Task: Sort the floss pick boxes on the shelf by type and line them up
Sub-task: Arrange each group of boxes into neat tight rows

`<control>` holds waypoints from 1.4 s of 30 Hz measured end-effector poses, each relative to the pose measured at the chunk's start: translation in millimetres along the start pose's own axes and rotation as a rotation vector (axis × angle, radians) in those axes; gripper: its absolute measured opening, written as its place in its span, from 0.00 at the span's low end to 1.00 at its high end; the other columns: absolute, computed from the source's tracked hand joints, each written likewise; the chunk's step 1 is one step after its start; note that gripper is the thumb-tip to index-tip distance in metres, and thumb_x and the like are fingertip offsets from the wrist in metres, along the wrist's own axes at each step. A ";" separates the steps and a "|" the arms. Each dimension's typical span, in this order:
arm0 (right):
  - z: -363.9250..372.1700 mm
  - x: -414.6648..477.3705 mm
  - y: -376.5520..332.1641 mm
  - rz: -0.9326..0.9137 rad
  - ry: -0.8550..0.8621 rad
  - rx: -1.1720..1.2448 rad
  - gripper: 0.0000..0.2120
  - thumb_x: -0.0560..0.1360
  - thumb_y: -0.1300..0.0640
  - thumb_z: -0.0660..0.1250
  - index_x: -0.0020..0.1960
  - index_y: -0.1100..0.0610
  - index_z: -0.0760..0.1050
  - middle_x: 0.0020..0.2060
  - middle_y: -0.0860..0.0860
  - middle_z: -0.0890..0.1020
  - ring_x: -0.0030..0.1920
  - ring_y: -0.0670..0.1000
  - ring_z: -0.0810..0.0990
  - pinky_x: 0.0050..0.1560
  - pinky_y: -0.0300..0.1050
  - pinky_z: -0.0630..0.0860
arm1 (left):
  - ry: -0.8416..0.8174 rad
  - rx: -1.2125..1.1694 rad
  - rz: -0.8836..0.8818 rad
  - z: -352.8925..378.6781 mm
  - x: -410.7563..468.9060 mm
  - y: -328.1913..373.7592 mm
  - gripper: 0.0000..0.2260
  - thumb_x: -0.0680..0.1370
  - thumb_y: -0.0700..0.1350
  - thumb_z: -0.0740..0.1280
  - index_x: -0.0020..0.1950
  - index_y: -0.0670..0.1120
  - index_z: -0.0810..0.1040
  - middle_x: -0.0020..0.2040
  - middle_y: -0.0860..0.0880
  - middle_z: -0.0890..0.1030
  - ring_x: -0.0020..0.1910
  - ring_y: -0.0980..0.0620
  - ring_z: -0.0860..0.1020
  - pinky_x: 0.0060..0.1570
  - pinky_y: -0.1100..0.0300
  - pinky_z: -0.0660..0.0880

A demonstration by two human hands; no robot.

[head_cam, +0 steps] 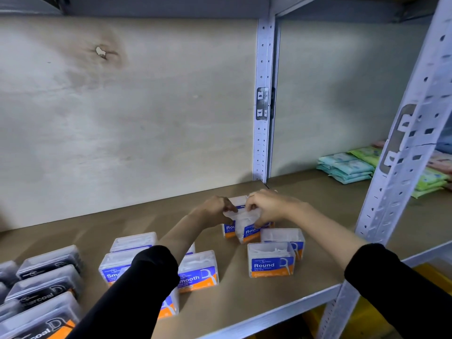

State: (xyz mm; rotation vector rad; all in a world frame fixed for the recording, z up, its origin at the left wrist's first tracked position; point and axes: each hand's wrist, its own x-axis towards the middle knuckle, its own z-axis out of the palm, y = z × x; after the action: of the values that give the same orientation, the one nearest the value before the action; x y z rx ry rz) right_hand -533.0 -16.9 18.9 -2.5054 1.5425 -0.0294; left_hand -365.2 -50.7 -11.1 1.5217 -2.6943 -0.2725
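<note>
So both hands are on one clear plastic Round floss pick box with a blue-orange label (pixel 247 227), tilted, far-middle on the brown shelf board (pixel 318 204). The left hand (pixel 215 210) pinches its top left edge and the right hand (pixel 266 206) curls round its right side. Smooth boxes (pixel 198 272) sit nearer, black Charcoal boxes (pixel 46 285) near left.

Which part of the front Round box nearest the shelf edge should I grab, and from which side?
Probably from above, pinching the short ends of the clear plastic Round floss pick box with the blue-and-orange label. It stands upright, its left end free; a second clear Round box sits close behind, crowding the back face.
</note>
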 end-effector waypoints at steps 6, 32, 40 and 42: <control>-18.3 -12.4 21.5 0.108 0.039 -0.038 0.10 0.69 0.58 0.71 0.47 0.54 0.72 0.45 0.48 0.71 0.49 0.48 0.70 0.38 0.37 0.66 | -0.008 0.009 -0.040 1.6 -1.4 3.5 0.20 0.75 0.44 0.68 0.67 0.44 0.73 0.67 0.45 0.73 0.63 0.47 0.73 0.63 0.55 0.71; 31.2 -9.2 47.4 0.165 0.173 -0.164 0.19 0.77 0.60 0.60 0.68 0.59 0.67 0.66 0.53 0.70 0.65 0.52 0.70 0.63 0.42 0.69 | 0.048 0.049 -0.080 14.5 -11.1 24.8 0.21 0.79 0.44 0.61 0.71 0.41 0.65 0.72 0.44 0.67 0.69 0.46 0.69 0.67 0.57 0.68; 31.2 -5.3 49.9 0.135 0.186 -0.132 0.19 0.77 0.60 0.61 0.68 0.58 0.67 0.66 0.53 0.71 0.65 0.51 0.71 0.64 0.42 0.71 | 0.046 0.073 -0.087 14.2 -12.2 27.9 0.21 0.79 0.44 0.61 0.71 0.40 0.65 0.71 0.42 0.68 0.68 0.46 0.70 0.68 0.56 0.69; 32.0 -4.5 51.3 0.130 0.186 -0.128 0.19 0.77 0.59 0.61 0.68 0.58 0.67 0.66 0.53 0.71 0.64 0.51 0.71 0.64 0.42 0.71 | 0.046 0.072 -0.084 13.2 -12.1 28.1 0.21 0.79 0.44 0.61 0.71 0.40 0.65 0.71 0.43 0.68 0.68 0.46 0.70 0.67 0.56 0.69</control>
State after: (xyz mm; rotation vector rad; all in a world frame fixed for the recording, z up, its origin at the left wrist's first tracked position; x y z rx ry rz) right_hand -576.5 -30.2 -21.2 -2.5547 1.8322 -0.1530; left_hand -384.2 -24.4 -18.7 1.6414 -2.6365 -0.1417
